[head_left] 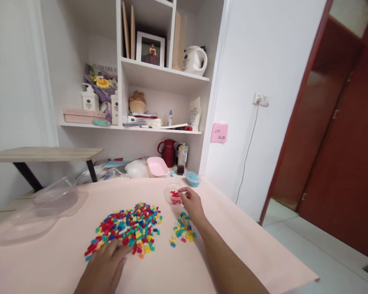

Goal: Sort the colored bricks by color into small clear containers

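Note:
A large heap of small toy building bricks (131,224) in many colours lies spread on the pink-covered table. My left hand (106,263) rests at the heap's near edge, palm down, its outstretched fingers touching the bricks. Further off, my right hand (192,204) reaches to the rim of a small clear round tub (168,198) holding red bricks (175,197). Its thumb and fingertips are pinched together over the tub; whatever they hold is too small to make out. Below the right wrist lies a smaller heap of mostly yellow, green and blue bricks (184,228).
A lidded tub with blue pieces (192,179) stands behind my right hand. Clear plastic containers (55,200) lie on the left. At the back are a pink basin (158,167), a red jug (167,152) and a dark-filled bottle (180,161). Shelves (165,73) rise behind.

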`<state>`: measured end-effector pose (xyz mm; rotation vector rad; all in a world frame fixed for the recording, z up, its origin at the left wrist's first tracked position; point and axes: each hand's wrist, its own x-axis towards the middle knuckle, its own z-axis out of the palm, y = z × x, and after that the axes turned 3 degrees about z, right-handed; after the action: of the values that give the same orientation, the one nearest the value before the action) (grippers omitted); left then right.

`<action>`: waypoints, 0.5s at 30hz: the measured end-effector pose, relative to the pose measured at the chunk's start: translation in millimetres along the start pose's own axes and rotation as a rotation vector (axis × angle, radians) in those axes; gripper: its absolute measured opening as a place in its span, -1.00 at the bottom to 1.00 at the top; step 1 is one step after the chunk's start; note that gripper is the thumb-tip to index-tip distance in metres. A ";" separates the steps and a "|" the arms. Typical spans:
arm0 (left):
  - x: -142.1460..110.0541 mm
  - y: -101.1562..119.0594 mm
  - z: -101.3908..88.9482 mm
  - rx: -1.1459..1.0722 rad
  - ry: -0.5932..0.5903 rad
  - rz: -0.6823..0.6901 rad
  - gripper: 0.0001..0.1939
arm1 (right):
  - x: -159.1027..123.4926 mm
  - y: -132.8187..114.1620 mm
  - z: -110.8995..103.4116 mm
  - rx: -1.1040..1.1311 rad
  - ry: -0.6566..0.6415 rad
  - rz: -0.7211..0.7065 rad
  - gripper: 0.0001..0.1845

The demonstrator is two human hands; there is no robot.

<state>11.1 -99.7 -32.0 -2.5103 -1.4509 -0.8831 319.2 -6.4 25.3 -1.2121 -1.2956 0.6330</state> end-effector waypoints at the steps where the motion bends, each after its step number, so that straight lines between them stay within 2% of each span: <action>1: -0.6 -0.8 1.2 0.007 0.011 0.005 -0.71 | 4.0 2.7 -1.8 -0.043 0.010 -0.048 -0.71; 5: 1.0 2.0 -3.2 0.041 -0.005 0.019 -0.70 | 12.8 8.4 -8.0 -0.079 -0.020 -0.162 -0.61; 7: 2.9 5.9 -8.6 0.049 -0.018 0.022 -0.70 | 10.9 7.4 -9.7 -0.063 -0.002 -0.158 -0.56; 9: 4.1 9.7 -13.1 0.048 -0.032 0.020 -0.69 | 5.1 4.3 -9.5 -0.043 -0.022 -0.129 -0.62; 12: 4.1 13.0 -15.8 0.047 -0.055 -0.004 -0.68 | -6.7 -2.3 -4.4 -0.046 -0.183 -0.090 -0.72; 15: 3.3 14.0 -15.3 0.038 -0.073 -0.026 -0.68 | -15.6 -8.3 2.0 -0.156 -0.317 -0.126 -0.78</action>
<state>17.3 -110.4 -15.0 -2.5269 -1.5098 -0.7686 311.5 -22.5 26.8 -1.1762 -1.6999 0.6603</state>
